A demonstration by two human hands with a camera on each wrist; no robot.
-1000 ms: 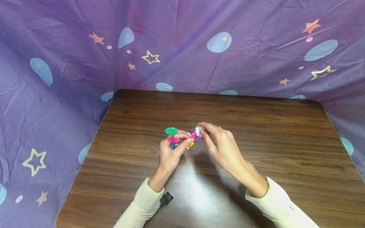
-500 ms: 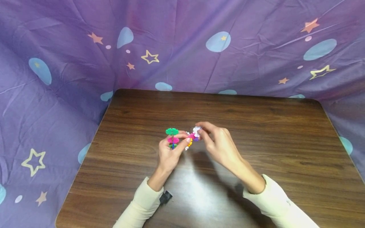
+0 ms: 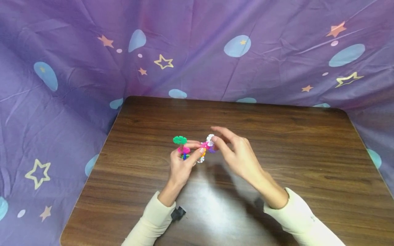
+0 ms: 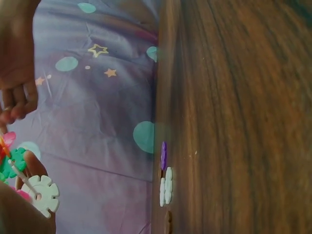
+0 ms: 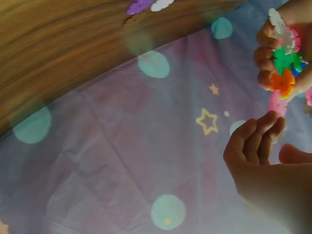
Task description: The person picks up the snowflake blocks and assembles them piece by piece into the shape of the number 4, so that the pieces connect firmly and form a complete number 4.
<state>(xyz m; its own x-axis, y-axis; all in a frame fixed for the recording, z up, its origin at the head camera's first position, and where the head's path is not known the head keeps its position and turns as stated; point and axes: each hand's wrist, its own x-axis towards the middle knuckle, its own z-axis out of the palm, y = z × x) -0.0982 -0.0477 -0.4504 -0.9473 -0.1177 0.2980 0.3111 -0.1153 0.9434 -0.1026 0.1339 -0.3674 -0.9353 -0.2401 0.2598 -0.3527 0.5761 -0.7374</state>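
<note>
My left hand [image 3: 181, 167] grips a linked set of colourful notched plastic discs between thumb and fingers. A green disc [image 3: 180, 140] stands up above this hand, with a pink disc [image 3: 185, 150] below it. Near the thumb tip, more pink and orange discs [image 5: 282, 83] show. Just right of them a white disc [image 3: 210, 138] stands at the far end. My right hand [image 3: 243, 153] has its thumb at that disc and its index finger lifted away. In the right wrist view its fingertips are close to a pink disc [image 5: 278, 102]; contact is hard to tell.
A purple disc [image 4: 164, 155] and white discs [image 4: 166, 186] lie on the brown wooden table [image 3: 277, 130], partly behind the hands in the head view. A purple patterned curtain [image 3: 197, 51] hangs around the back and sides. A small black device [image 3: 178, 214] sits at the left cuff.
My left hand has shifted slightly left, tilting the linked discs. The right index finger has lifted off the white disc, while the thumb stays beside it.
</note>
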